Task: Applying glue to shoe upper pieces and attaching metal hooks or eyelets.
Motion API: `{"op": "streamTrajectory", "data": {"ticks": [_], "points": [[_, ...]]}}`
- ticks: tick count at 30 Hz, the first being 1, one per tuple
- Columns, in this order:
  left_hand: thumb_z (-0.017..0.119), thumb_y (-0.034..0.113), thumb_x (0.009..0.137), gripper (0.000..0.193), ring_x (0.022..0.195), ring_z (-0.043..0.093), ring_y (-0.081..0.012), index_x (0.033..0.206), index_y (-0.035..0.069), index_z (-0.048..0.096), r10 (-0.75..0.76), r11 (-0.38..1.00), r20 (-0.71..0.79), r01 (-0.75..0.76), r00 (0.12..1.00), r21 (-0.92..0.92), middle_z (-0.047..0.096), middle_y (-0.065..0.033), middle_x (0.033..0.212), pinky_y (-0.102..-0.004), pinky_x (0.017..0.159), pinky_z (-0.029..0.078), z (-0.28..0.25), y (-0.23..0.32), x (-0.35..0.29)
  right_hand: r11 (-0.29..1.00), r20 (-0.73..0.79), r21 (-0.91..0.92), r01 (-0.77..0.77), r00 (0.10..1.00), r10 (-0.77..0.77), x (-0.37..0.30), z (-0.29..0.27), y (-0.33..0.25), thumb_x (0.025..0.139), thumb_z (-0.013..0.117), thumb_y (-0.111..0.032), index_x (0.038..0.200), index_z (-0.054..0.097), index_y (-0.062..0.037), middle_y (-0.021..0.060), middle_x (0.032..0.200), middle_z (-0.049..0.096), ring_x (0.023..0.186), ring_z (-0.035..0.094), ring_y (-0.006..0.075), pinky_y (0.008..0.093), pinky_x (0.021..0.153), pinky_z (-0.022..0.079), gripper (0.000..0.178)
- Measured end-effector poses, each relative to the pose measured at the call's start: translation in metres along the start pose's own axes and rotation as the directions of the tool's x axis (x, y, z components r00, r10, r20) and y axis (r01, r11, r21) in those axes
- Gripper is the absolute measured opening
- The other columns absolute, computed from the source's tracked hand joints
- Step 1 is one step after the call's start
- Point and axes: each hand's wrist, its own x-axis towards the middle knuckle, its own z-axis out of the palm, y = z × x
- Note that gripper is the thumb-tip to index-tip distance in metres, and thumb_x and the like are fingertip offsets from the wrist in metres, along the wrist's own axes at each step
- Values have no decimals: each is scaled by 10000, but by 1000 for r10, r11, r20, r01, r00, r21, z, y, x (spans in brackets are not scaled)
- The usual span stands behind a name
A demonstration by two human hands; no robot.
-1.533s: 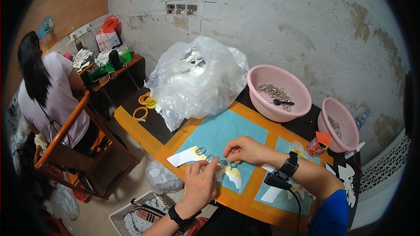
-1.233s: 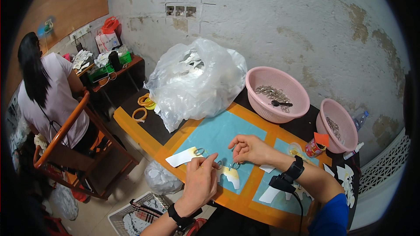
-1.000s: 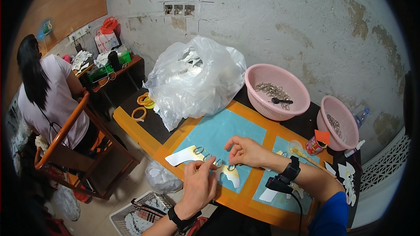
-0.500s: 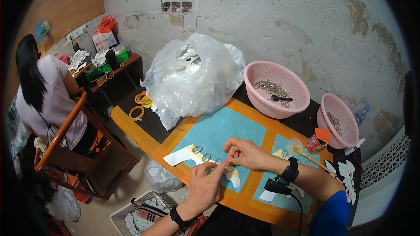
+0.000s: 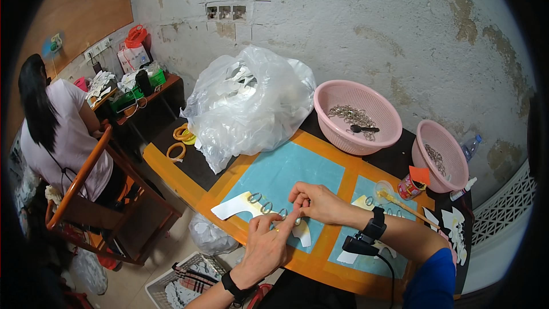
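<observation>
A white curved piece (image 5: pixel 231 206) with yellowish glue smears lies on the light-blue sheet before me. Several metal rings (image 5: pixel 266 208) stand in a row along its upper edge. My left hand (image 5: pixel 267 247) grips the piece near its right part, its fingertips beside the rings. Fingers bent into a pinch, my right hand (image 5: pixel 318 204) meets the left fingertips at the ring (image 5: pixel 297 221) on the right. What lies between the right fingertips is hidden. Another white piece with rings (image 5: pixel 360 201) lies partly behind my right forearm.
Two pink baskets (image 5: pixel 394 110) of metal rings stand at the back, right of a large clear bag (image 5: pixel 246 114). A red can (image 5: pixel 409 186) and a glue-coated stick (image 5: pixel 403 203) are at right. Tape rolls (image 5: pixel 176 151) lie left. Another person (image 5: pixel 66 126) sits at far left.
The whole view has shifted slightly. My hands stay together at the same ring, with almost no movement over the piece.
</observation>
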Motion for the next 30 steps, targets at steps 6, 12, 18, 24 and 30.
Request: {"op": "streamTrajectory", "data": {"ticks": [6,12,18,24,30], "points": [[674,-14,633,830,1076,579,-264,1446,55,521,1,1000,24,-1,1000,13,728,-53,1013,-408,972,382,-2,1,1,999,-3,-48,20,1000,-20,1,1,1,864,701,13,1068,611,-17,39,857,655,778,615,124,277,703,516,225],[682,-13,632,844,1073,572,-261,1456,56,511,8,1000,29,-8,1000,9,727,-51,1016,-409,969,380,-3,1,2,996,6,-67,65,998,-65,1,1,5,876,624,56,1046,622,2,67,848,659,791,634,153,293,716,526,178],[687,-15,629,867,1074,568,-264,1472,63,499,9,1000,18,-9,1000,-2,728,-55,1024,-407,964,380,-1,0,1,985,-3,-76,152,988,-153,-1,0,8,894,682,-27,1016,617,1,115,830,686,733,643,226,347,681,514,141],[694,-17,627,846,1076,563,-269,1451,67,517,-10,1000,18,10,1000,-15,723,-57,1012,-402,961,381,-1,2,2,985,-16,-56,163,986,-164,-3,-1,11,902,685,-47,1024,620,-4,117,849,695,764,663,230,341,713,530,144],[685,-31,631,817,1073,564,-276,1427,61,531,-21,999,17,21,1000,-27,710,-61,1005,-403,951,389,2,1,1,983,9,-18,183,983,-183,-5,-5,8,914,657,-13,1065,606,-2,119,910,707,813,678,223,339,764,548,160]]}}
